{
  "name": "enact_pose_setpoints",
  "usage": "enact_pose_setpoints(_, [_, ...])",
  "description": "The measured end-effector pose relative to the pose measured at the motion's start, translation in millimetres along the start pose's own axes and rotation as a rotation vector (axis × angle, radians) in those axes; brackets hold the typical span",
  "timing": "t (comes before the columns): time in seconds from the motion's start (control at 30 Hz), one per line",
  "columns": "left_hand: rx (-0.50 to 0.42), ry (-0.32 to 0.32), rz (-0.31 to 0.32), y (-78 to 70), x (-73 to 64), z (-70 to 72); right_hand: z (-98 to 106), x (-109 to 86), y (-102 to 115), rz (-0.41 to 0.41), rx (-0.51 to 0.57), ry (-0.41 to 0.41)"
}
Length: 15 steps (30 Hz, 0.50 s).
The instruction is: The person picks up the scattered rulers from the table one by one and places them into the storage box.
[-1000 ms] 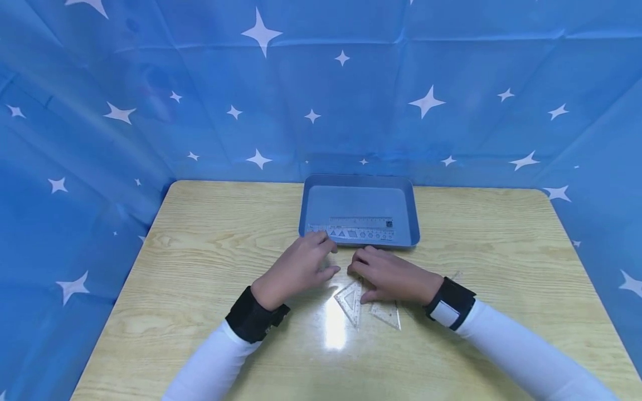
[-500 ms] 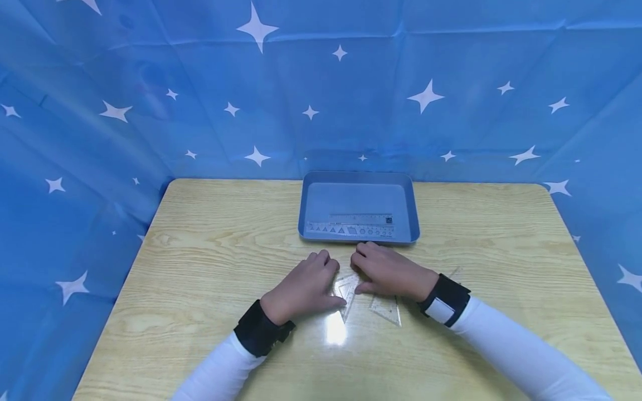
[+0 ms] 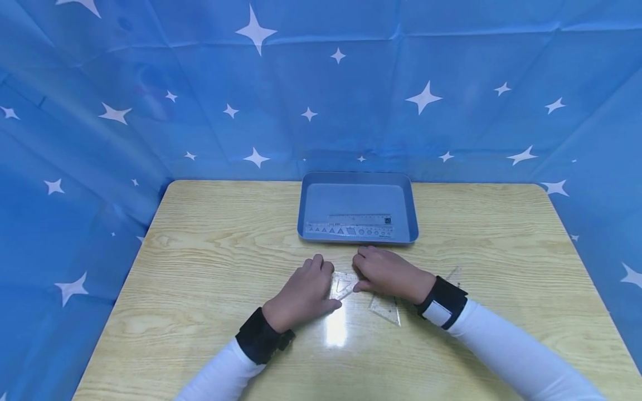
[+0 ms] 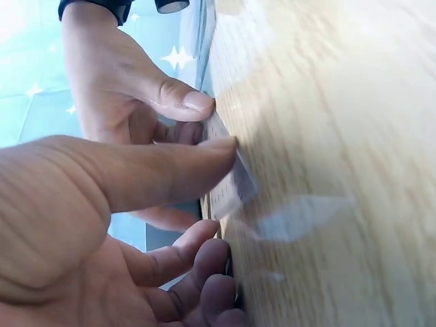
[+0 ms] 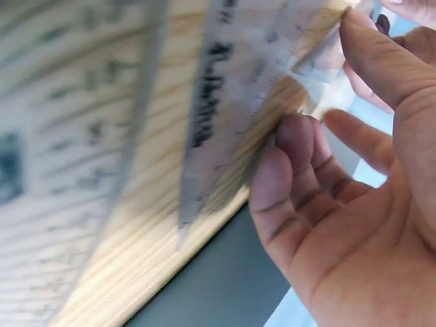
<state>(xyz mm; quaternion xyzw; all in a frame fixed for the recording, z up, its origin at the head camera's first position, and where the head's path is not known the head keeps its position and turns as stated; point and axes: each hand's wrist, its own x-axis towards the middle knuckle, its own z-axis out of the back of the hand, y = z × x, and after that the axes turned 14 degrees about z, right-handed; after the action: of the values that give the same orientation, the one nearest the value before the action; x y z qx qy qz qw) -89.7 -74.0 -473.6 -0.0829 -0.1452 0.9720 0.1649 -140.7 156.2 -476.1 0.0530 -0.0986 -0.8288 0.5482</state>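
Between my two hands is a clear plastic set square (image 3: 343,285), low over the table. My left hand (image 3: 303,292) pinches its left side, thumb nearest me. The thumb and fingers of my right hand (image 3: 388,273) pinch its right corner. In the left wrist view both thumbs press on the set square (image 4: 228,191), whose lower part shows between the hands. A second clear set square (image 3: 385,312) lies on the table, partly hidden beneath my right hand; its printed face (image 5: 218,122) shows in the right wrist view.
Just beyond my hands stands a blue-grey tray (image 3: 356,192) with a clear ruler (image 3: 351,230) printed with shapes lying in it. Another clear plastic piece (image 3: 455,277) lies behind my right wrist. A star-patterned blue cloth (image 3: 321,83) hangs behind the table (image 3: 210,234).
My left hand has come back from the tray's front edge to the set square and now grips it. The set square has turned. My right hand has shifted only slightly.
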Motion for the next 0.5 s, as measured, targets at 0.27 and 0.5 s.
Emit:
enact_pose_setpoints(0.27, [-0.191,0.062,0.159,0.3,3.0,-3.7,1.4,2.2,1.4,-0.004,0.017,-0.016])
enact_pose_setpoints(0.5, [-0.251,0.153,0.239,-3.9,7.7,-1.0,2.9,7.1,-0.3,0.056,0.077,-0.021])
